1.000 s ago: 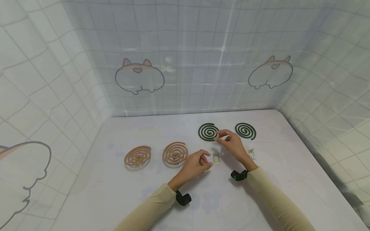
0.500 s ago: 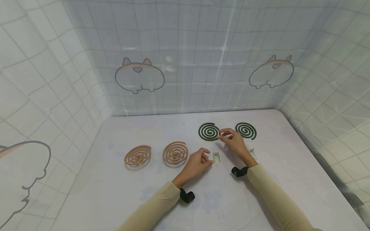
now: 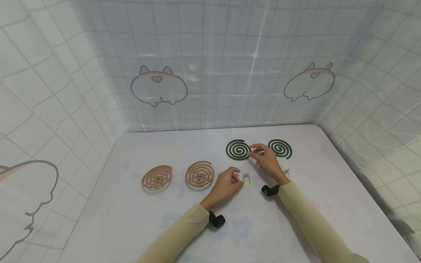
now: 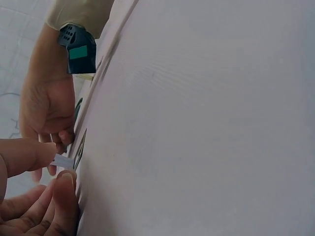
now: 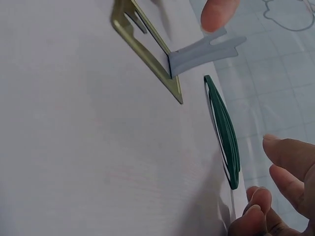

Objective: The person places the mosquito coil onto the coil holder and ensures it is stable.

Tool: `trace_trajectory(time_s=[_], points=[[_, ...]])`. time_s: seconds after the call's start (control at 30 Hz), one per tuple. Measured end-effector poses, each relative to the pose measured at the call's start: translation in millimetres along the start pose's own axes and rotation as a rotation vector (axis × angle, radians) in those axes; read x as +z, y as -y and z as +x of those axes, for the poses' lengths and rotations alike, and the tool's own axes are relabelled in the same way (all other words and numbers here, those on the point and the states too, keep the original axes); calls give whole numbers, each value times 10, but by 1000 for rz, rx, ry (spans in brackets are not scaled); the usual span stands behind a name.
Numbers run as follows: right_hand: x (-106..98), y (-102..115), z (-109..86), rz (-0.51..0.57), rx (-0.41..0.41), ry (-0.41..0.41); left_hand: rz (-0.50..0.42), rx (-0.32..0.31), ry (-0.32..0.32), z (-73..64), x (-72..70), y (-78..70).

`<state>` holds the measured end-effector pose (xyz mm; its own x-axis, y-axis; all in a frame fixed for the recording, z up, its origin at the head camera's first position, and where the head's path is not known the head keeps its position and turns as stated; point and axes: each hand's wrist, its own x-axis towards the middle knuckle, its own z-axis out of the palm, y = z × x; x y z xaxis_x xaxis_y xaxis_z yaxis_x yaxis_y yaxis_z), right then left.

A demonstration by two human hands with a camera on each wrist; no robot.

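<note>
My left hand is beside a small metal mosquito-coil stand, its thumb tip right at the stand's left edge. The index finger reaches above the stand, apart from the thumb. In the right wrist view, the stand lies flat with a thin forked tab standing up from its frame. My right hand hovers with parted fingertips at the right edge of a green mosquito coil. That coil lies flat on the table in the right wrist view, with nothing between my right fingers.
Two brown mosquito coils, a left one and a right one, are raised on stands. Another green coil lies behind my right hand. A second metal stand is partly hidden by my right wrist. A patterned curtain encloses the table.
My left hand has edged forward and right, bringing its thumb to the stand. My right hand has shifted slightly back and right from over the green coil's edge. The coils and stands lie almost unchanged.
</note>
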<state>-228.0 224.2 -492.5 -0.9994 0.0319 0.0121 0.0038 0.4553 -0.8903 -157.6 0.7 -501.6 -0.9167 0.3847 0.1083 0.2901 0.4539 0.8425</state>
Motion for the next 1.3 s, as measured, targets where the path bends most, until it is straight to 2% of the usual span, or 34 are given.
trace_trajectory(time_s=[0.4, 0.67, 1.03, 1.3], points=[[-10, 13, 132, -78, 50, 15, 8, 2, 1, 66, 3, -22], [10, 54, 196, -178, 31, 34, 3, 6, 17, 119, 37, -8], [63, 77, 284, -337, -19, 56, 67, -1, 12, 162, 61, -25], [79, 123, 301, -417, -9, 61, 113, -24, 22, 192, 84, -10]])
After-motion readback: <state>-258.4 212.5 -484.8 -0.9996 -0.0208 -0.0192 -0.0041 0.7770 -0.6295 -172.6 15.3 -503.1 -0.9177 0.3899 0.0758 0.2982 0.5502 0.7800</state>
